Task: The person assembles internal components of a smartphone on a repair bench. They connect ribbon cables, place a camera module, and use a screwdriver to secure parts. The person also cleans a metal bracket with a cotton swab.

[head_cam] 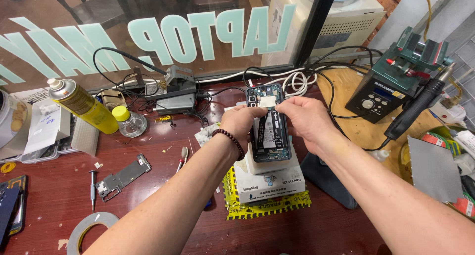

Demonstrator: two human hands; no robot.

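An opened smartphone [269,136] with its back cover off lies on a white block-shaped stand [269,178], its battery and circuit board showing. My left hand [240,122], with a dark bead bracelet on the wrist, grips the phone's left edge near the top. My right hand [304,117] pinches at the upper right of the phone, fingertips by the board's metal shield. Both hands touch the phone; what the fingertips pinch is too small to tell.
A yellow spray can [81,104], a small yellow-capped bottle [127,121], a metal phone frame plate [121,177], a screwdriver [92,188] and a tape roll [89,230] lie at left. A soldering station [381,96] with a black handpiece [413,111] stands at right, cables behind.
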